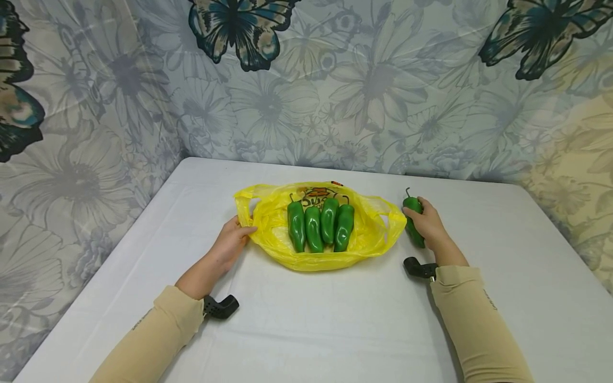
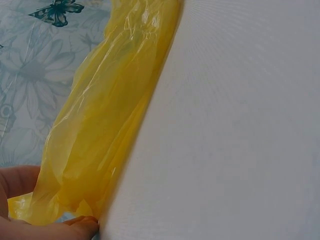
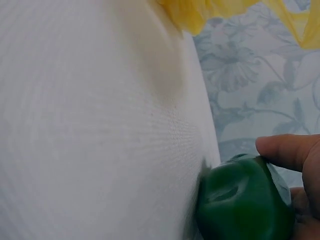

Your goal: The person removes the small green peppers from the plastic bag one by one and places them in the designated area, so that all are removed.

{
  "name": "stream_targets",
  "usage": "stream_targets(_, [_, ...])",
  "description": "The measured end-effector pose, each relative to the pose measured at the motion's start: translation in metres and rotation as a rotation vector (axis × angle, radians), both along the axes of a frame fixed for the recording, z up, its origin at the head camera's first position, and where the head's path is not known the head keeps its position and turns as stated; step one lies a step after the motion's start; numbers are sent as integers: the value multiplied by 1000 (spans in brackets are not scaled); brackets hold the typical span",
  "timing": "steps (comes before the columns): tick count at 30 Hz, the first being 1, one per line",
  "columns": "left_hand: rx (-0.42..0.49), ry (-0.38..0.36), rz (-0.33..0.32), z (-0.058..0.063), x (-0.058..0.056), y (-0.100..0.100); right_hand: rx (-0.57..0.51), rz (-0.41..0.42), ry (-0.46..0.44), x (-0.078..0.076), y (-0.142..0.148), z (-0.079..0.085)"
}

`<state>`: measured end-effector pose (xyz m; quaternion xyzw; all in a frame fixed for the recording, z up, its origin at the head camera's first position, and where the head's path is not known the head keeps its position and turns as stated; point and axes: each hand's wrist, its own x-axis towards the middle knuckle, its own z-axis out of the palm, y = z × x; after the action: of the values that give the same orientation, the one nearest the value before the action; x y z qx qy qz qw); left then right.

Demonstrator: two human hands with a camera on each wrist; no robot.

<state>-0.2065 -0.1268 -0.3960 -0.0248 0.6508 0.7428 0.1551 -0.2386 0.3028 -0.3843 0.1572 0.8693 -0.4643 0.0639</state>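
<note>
A yellow plastic bag (image 1: 282, 260) lies spread on the table with its mouth wide. Several green peppers (image 1: 313, 229) sit side by side in it, stems mostly toward the far side. My left hand (image 1: 231, 242) pinches the bag's left handle between thumb and fingers; in the left wrist view the yellow film (image 2: 105, 130) runs up from the fingertips. To the right of the bag, my right hand (image 1: 431, 226) grips another green pepper (image 1: 414, 234) around its middle, its stem pointing away. The right wrist view shows that pepper's blunt end (image 3: 245, 200) close against the white cloth, thumb on top.
A white cloth covers the table (image 1: 306, 319). Behind it and at the left hangs a floral wall covering (image 1: 273, 106) with large butterflies. Black wrist devices (image 1: 222, 307) stick out from both sleeves. The bag's right handle (image 1: 395, 226) reaches close to the right hand.
</note>
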Motion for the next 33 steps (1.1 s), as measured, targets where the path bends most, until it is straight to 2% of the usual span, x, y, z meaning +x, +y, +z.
stream_targets(27, [7,-5,16,-1,0,0,-29,-10,13,0,-2,2])
stream_targets(33, [9,-3,14,-1,-1,1,-57,9,19,1,1,3])
